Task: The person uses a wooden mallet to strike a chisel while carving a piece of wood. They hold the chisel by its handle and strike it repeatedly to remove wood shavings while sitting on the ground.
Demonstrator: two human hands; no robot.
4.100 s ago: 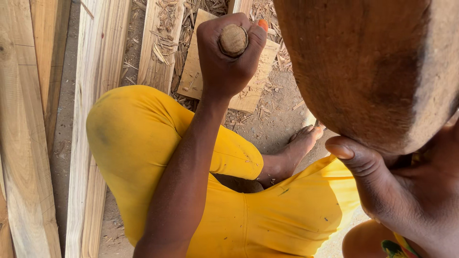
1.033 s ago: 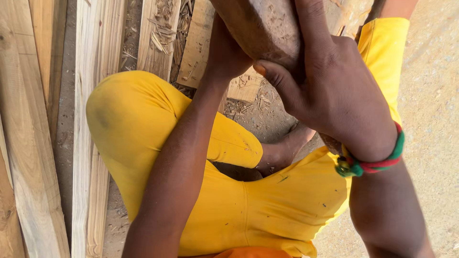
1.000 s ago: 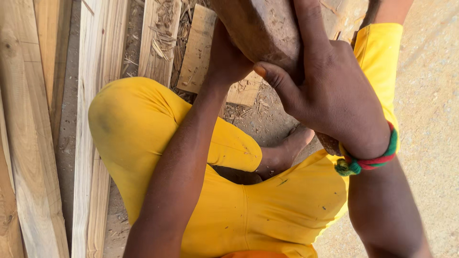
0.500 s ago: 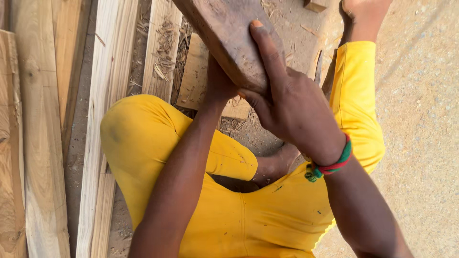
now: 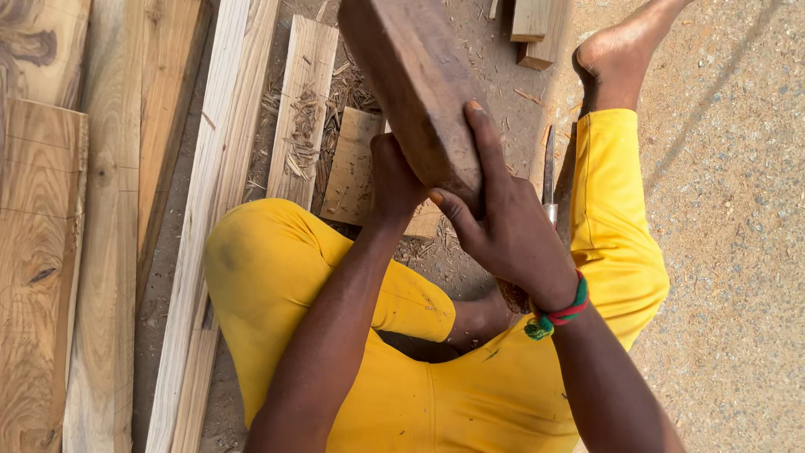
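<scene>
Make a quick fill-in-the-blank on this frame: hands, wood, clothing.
1. Both hands grip a dark brown ____ block.
2. The right hand has a red and green band on its ____.
3. The person's trousers are ____.
4. Pale planks lie on the person's ____ side.

Missing: wooden; wrist; yellow; left

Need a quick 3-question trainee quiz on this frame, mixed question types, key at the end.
1. True or false: both hands are on the dark wood block.
2. Which wrist wears the red and green band? A) left B) right C) neither
3. Fill in: a metal blade lies on the ground beside the ____ trouser leg.

Key
1. True: the right hand wraps the block's near end, and the left hand presses its left side.
2. B
3. yellow
</scene>
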